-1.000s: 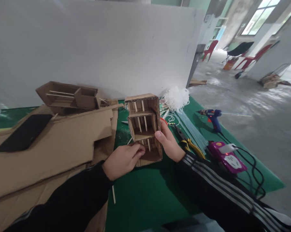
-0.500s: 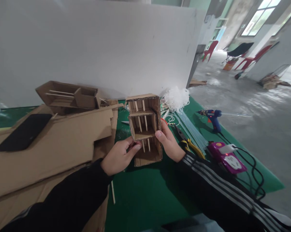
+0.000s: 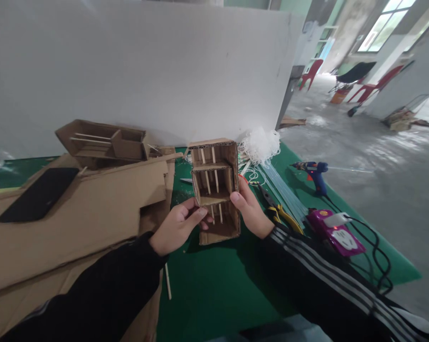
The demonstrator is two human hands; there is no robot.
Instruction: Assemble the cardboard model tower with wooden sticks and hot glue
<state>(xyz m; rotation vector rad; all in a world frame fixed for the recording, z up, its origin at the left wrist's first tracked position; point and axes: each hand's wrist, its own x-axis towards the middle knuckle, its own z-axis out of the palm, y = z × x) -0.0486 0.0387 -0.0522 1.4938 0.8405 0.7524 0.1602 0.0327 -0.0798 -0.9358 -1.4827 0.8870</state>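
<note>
Here | 3-compartment cardboard box (image 3: 223, 197) | touching, between left fingers (image 3: 198, 216) and right fingers (image 3: 238, 201)

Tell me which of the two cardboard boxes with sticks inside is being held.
The three-compartment box, gripped by the right hand, with the left hand at its left edge. The other box sits farther left, beside the white board, untouched.

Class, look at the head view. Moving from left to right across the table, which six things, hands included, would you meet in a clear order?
Black flat slab, left hand, compartmented cardboard box, right hand, yellow-handled pliers, purple power strip.
</note>
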